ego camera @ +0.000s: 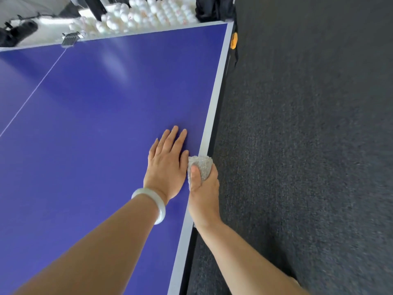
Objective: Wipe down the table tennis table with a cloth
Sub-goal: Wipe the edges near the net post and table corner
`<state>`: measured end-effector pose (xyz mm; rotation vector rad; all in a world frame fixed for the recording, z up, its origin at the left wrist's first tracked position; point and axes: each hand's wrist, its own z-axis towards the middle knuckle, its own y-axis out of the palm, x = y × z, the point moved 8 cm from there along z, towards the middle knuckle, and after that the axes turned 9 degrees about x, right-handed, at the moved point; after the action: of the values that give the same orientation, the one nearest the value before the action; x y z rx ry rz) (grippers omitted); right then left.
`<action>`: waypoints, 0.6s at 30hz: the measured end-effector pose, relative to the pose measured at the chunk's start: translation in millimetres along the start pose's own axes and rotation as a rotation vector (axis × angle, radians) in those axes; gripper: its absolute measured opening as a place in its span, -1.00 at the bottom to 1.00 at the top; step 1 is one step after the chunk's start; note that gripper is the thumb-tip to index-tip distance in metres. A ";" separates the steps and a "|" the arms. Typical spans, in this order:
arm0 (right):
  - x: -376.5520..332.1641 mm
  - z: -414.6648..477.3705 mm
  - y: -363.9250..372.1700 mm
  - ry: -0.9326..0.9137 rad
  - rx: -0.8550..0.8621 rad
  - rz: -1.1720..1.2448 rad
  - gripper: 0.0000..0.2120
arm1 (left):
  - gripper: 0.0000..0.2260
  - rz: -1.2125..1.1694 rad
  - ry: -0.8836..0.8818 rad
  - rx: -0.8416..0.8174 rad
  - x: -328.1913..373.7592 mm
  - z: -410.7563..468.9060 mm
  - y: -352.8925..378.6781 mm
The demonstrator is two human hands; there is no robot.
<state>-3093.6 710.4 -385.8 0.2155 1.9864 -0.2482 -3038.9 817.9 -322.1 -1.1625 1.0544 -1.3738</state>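
Edge-wiping of the blue table tennis counter (95, 124) is judged in hand. The left hand (168, 162) is laid flat and open on it; in the right hand (204, 194), grip closed, a bunched pale grey terry cloth (202, 165) is pressed to the grey side band (214, 99). A drag along that band is called for next

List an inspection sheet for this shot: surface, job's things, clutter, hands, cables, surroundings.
Surface: blue table, pale edge band, thin white line, glare patch.
Job's things: cloth, bunched, on the table's right edge.
Clutter: metal clamp at the far edge.
Hands: left hand flat on the table, fingers straight, bracelet on the wrist; right hand grips the cloth.
Cables: nothing seen.
Surroundings: white balls heaped beyond the far edge; dark carpet to the right; orange part by the far corner.
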 end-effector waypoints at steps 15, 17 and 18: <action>-47.3 73.2 9.9 -0.095 -0.021 0.062 -0.24 | -0.50 -0.089 -0.040 -0.006 -3.7 -0.8 -0.8; -26.3 25.6 4.1 -0.088 -0.069 0.097 -0.17 | -0.51 -0.089 -0.044 -0.011 -3.1 -0.8 -1.4; -19.8 16.6 3.4 -0.076 -0.088 0.094 -0.15 | -0.51 -0.089 -0.047 -0.015 -2.7 -0.4 -1.6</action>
<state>-3070.1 708.4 -374.7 0.2388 1.9020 -0.1064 -3039.5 820.8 -320.9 -1.2598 0.9916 -1.4027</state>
